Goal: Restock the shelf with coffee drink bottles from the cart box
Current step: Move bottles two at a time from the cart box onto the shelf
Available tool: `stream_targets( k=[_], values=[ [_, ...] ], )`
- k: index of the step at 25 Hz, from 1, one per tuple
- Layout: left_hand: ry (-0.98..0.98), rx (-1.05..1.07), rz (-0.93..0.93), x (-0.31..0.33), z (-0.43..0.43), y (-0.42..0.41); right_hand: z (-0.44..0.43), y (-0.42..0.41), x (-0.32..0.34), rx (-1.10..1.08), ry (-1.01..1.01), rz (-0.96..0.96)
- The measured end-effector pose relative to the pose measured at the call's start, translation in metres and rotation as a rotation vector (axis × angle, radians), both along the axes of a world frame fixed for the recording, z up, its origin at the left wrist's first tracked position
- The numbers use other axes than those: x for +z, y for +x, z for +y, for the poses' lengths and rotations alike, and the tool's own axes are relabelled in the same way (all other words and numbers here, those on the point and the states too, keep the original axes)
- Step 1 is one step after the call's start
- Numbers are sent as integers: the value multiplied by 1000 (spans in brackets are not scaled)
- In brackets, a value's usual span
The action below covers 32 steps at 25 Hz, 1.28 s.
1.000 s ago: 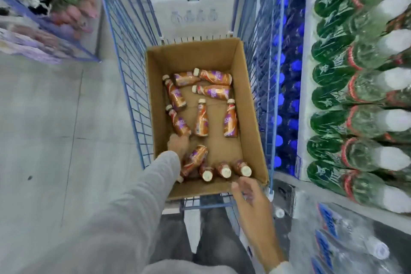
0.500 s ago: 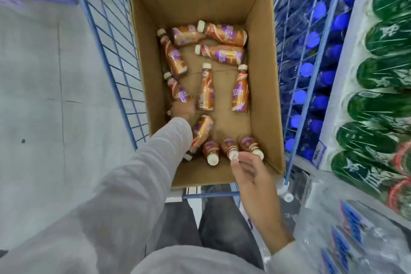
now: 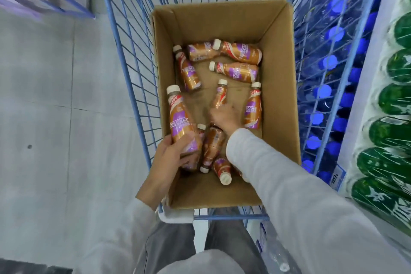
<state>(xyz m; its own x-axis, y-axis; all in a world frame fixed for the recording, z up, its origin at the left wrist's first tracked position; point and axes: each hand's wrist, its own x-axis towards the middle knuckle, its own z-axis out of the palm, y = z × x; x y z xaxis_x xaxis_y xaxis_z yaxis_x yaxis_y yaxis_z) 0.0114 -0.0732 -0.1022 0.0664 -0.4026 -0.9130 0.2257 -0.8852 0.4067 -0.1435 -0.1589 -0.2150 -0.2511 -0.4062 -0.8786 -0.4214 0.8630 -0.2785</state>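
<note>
Above the box (image 3: 278, 69), bottle (image 3: 179, 115) inside left grip (image 3: 172, 155).

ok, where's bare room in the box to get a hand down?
Bare middle of the box, between the left-wall bottle and the right hand; also the strip by the near wall. Crowded along the far wall and around the held bottle in the left hand.

Grey shop aisle under flat, even light.
Pale grey floor (image 3: 55, 118) with thin seams and one dark spot (image 3: 29, 146); a blue wire rack (image 3: 66, 0) of blurred pink goods upper left; wrapped green bottles (image 3: 395, 100) and blue-capped bottles (image 3: 331, 62) stacked right.
</note>
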Motion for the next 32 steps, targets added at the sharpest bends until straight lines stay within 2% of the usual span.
stream_targets(
  k=[4,7,11,14,21,27,32],
  values=[
    [-35,-2,45,3,5,12,0,9,-45,-88,48,6],
    [-50,-56,41,12,4,14,9,-3,-29,-156,-24,-73],
    [-83,-120,59,43,-2,13,33,-25,52,-372,-158,-226],
    [-143,-204,98,73,-6,12,58,-30,131,-490,-243,-232],
    [-407,-535,232,167,-23,-14,125,-16,281,-838,-608,-240],
    [-579,-796,374,242,14,-57,220,-32,368,-1086,-863,-106],
    [-648,-973,513,290,109,-117,343,-51,428,-1209,-1081,67]
  ],
)
